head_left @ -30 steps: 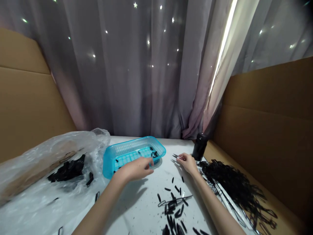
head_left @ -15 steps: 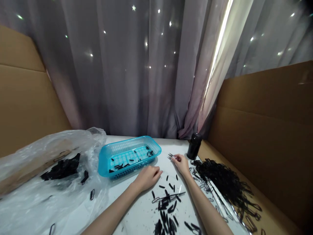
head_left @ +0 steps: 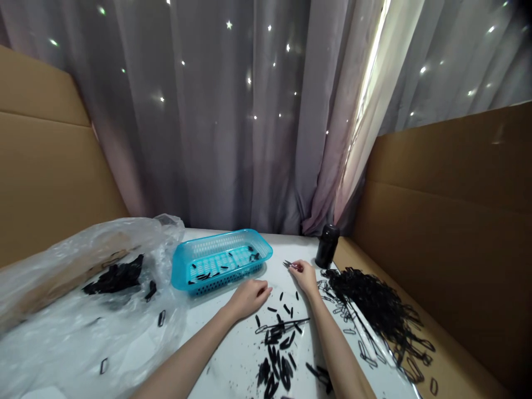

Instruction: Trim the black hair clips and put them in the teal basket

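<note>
Your left hand (head_left: 248, 296) rests loosely curled, empty, just below the blue basket (head_left: 220, 260) of black pieces (head_left: 208, 274); your right hand (head_left: 305, 275) pinches small scissors (head_left: 289, 264).

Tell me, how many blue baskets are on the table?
1. The blue basket sits on the white table, just beyond the left hand, with a few small black pieces inside. No other basket shows.

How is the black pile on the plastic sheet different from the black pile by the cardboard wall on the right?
The pile on the plastic sheet is small and dense, a solid dark clump. The pile by the cardboard wall is much larger and spreads out as a loose tangle of thin loops, with single loops trailing toward the near edge. The first lies on crinkled clear plastic, the second on the white table. Both are black.
</note>
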Tool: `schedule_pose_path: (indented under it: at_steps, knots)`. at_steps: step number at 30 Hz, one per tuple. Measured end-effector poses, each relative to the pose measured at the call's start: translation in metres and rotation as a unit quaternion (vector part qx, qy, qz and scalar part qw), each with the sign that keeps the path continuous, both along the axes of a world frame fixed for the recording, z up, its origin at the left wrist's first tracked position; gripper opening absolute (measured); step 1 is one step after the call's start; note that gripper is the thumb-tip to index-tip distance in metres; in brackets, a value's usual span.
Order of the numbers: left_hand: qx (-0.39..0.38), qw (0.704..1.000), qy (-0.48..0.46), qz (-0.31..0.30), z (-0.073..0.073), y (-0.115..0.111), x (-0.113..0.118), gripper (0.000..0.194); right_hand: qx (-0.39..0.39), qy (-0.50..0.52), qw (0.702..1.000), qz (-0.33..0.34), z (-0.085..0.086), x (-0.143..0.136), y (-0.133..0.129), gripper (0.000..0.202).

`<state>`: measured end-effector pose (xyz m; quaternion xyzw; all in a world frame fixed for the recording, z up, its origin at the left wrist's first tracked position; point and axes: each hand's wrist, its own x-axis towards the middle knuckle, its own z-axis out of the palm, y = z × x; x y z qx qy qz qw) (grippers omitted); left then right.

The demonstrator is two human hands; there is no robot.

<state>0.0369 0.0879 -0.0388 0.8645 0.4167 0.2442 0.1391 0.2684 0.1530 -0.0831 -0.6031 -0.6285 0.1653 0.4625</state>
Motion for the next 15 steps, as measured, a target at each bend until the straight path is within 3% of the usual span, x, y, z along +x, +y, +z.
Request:
schedule_pose_path:
  at_steps: [9, 15]
  knots:
    - [-0.017, 0.999, -0.030, 0.002, -0.002, 0.001, 0.000, 0.038, -0.010, -0.037, 0.999, 0.007, -0.001, 0.001, 0.003, 0.030]
    - [-0.069, 0.995, -0.070, 0.025, -0.007, 0.010, -0.002, 0.035, -0.020, -0.048, 0.999, 0.012, -0.001, 0.000, 0.004, 0.030]
